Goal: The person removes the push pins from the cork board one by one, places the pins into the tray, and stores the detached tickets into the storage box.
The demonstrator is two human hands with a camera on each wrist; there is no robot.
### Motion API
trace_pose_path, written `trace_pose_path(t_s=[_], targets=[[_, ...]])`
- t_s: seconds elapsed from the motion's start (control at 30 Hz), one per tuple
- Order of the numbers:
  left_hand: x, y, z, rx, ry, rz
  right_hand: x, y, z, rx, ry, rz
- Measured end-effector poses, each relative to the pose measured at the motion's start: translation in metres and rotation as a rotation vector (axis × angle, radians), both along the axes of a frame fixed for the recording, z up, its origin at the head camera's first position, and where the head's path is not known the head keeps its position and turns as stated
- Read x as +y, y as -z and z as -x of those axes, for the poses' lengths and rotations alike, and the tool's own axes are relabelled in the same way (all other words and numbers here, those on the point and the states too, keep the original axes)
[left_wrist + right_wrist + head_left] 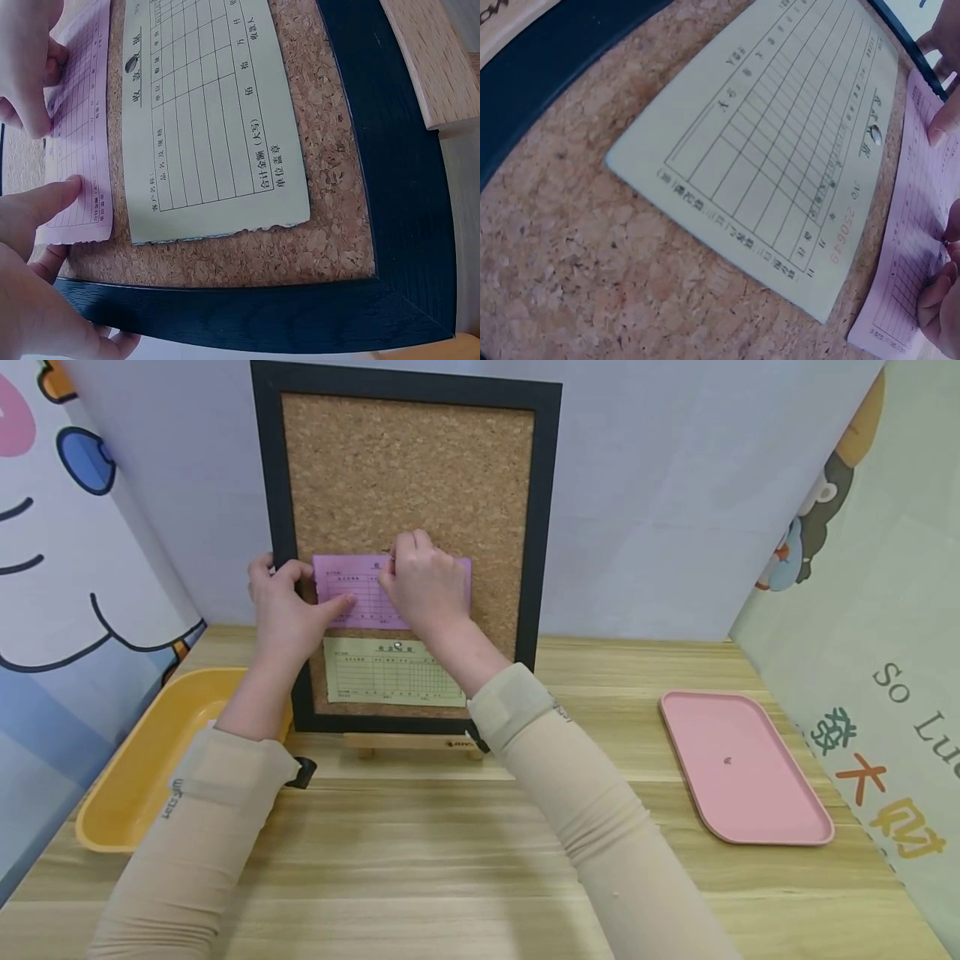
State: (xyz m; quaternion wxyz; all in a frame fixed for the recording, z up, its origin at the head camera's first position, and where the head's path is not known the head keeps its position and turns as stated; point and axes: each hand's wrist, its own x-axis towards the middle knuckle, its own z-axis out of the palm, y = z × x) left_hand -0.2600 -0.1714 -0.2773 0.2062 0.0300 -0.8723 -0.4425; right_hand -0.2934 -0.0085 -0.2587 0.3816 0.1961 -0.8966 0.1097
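A cork board [412,477] in a black frame stands upright on a wooden easel. My left hand [288,606] grips its left edge, fingers wrapped around the frame and thumb pressing the left part of a pink receipt slip [352,593] against the cork. At the top middle of that slip, my right hand [427,581] pinches a small thumbtack, mostly hidden by the fingertips. Directly below, a pale green receipt slip [217,180] hangs from a silver thumbtack [875,135] at its top middle.
To the left, a yellow tray [112,810] lies partly behind the left forearm. A pink tray [757,777] with a small object [727,761] on it rests at the right of the wooden table [420,877]. Printed cloths hang on both sides.
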Motion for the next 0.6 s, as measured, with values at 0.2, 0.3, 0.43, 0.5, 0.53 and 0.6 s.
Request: trace_pose_path(t_s=[0.2, 0.3, 0.43, 0.5, 0.53, 0.6], targets=[[-0.0008, 0.0009, 0.0011, -0.006, -0.004, -0.003, 0.0014, 0.0017, 0.0004, 0.051, -0.027, 0.011], [-0.0008, 0.001, 0.0009, -0.003, -0.004, -0.001, 0.0024, 0.0026, 0.0005, 0.071, -0.034, 0.013], [-0.0004, 0.0009, 0.0005, 0.003, -0.003, 0.0, 0.0035, 0.0034, -0.0001, 0.074, -0.042, 0.021], [-0.0002, 0.0009, 0.0003, 0.006, -0.002, 0.0, 0.0042, 0.0041, -0.0005, 0.074, -0.046, 0.032], [-0.0001, 0.0008, 0.0002, 0.008, -0.002, 0.001, 0.0047, 0.0044, -0.0009, 0.076, -0.048, 0.038], [-0.0001, 0.001, -0.0001, 0.015, 0.0, 0.003, 0.0055, 0.0056, -0.0008, 0.078, -0.043, 0.048]])
